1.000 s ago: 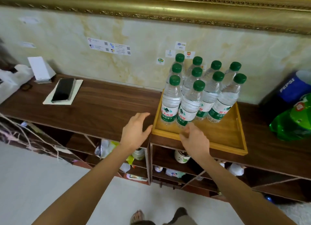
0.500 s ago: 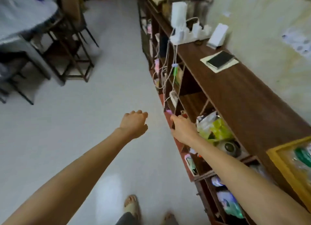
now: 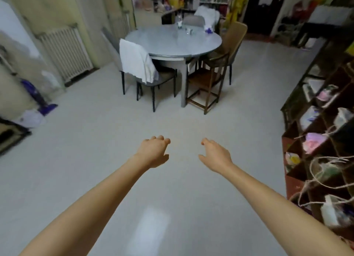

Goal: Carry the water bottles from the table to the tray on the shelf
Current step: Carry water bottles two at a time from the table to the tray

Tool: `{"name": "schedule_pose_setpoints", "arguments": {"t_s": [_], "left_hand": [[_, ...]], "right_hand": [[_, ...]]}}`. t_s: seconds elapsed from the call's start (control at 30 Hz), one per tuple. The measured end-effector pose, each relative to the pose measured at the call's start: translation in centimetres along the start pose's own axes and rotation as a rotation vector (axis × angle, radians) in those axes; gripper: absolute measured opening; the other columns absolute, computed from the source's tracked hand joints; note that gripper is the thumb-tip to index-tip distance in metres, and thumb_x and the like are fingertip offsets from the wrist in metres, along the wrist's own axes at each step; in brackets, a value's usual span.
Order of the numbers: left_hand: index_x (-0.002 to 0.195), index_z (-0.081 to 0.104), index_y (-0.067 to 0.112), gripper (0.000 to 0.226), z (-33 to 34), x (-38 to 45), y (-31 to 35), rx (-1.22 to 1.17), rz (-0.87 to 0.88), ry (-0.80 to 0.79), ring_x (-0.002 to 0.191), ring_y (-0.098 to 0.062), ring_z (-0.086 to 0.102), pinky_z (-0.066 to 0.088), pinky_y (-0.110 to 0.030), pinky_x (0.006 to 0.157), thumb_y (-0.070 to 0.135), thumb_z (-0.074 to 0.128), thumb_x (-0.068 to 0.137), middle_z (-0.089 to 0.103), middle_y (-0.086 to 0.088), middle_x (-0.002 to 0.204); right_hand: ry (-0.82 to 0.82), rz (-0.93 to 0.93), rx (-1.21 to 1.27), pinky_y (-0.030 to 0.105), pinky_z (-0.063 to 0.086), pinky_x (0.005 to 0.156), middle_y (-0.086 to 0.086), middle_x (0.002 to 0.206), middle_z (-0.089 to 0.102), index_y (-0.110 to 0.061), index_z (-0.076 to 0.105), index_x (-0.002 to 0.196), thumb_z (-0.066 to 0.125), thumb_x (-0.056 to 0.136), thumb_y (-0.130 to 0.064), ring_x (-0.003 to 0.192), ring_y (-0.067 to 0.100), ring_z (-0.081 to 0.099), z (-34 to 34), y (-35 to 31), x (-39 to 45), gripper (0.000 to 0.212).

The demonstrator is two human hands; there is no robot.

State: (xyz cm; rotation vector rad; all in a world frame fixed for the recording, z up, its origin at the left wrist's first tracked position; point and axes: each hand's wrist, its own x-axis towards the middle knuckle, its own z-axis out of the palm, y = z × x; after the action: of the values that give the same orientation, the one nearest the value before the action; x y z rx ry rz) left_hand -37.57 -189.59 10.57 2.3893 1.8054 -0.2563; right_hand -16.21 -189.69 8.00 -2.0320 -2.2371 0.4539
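A round grey table [image 3: 172, 42] stands across the room, straight ahead. One water bottle [image 3: 179, 21] stands upright near its far edge, with a small clear object beside it. My left hand [image 3: 154, 152] and my right hand [image 3: 215, 154] are held out in front of me over the bare floor, far from the table. Both hands hold nothing, and their fingers are loosely curled and apart. The tray with the bottles is out of view.
Chairs ring the table: one draped with a white cloth [image 3: 137, 61] at the near left, a brown wooden one [image 3: 220, 64] at the near right. The dark shelf unit [image 3: 321, 140] with cubbies and loose cords runs along the right. A radiator [image 3: 65, 52] is at the left wall.
The view has swung left, from the tray of bottles on the shelf to the room with the table. Both empty hands left the tray and now hang over the floor.
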Motion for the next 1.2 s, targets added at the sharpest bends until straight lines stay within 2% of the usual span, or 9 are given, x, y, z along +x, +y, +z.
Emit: {"name": "schedule_pose_setpoints", "arguments": {"t_s": [0.2, 0.6, 0.9, 1.2], "left_hand": [[0.142, 0.04, 0.02, 0.052, -1.6, 6.2, -16.1, -0.101, -0.169, -0.008, 0.126, -0.027, 0.047, 0.042, -0.039, 0.097, 0.036, 0.053, 0.094, 0.047, -0.005, 0.139], [0.141, 0.04, 0.023, 0.05, -4.6, 25.9, -39.6, -0.216, -0.421, -0.032, 0.129, -0.024, 0.044, 0.042, -0.039, 0.1, 0.037, 0.052, 0.094, 0.046, -0.001, 0.141], [0.141, 0.04, 0.021, 0.05, -6.5, 41.7, -57.7, -0.244, -0.451, -0.028, 0.128, -0.025, 0.045, 0.041, -0.039, 0.098, 0.035, 0.051, 0.094, 0.046, -0.002, 0.14], [0.141, 0.04, 0.02, 0.05, -12.3, 58.0, -77.8, -0.246, -0.4, -0.007, 0.128, -0.025, 0.046, 0.041, -0.038, 0.098, 0.035, 0.051, 0.094, 0.047, -0.003, 0.139]], "right_hand": [[-0.039, -0.104, -0.001, 0.036, 0.047, 0.082, 0.007, 0.125, 0.057, -0.015, 0.044, 0.128, 0.055, 0.093, -0.033, 0.111, 0.028, 0.057, 0.8, -11.1, 14.3, 0.04], [-0.128, -0.305, -0.005, 0.037, 0.049, 0.084, 0.008, 0.126, 0.058, -0.013, 0.045, 0.13, 0.053, 0.094, -0.03, 0.112, 0.029, 0.057, 1.9, -26.8, 47.0, 0.041], [-0.162, -0.354, -0.042, 0.036, 0.047, 0.079, 0.009, 0.121, 0.06, -0.012, 0.044, 0.13, 0.052, 0.094, -0.029, 0.108, 0.029, 0.058, 3.2, -38.7, 68.6, 0.04], [-0.17, -0.287, 0.002, 0.037, 0.05, 0.084, 0.008, 0.122, 0.059, -0.013, 0.045, 0.13, 0.053, 0.094, -0.031, 0.111, 0.028, 0.057, 2.4, -51.1, 89.9, 0.041]]}}
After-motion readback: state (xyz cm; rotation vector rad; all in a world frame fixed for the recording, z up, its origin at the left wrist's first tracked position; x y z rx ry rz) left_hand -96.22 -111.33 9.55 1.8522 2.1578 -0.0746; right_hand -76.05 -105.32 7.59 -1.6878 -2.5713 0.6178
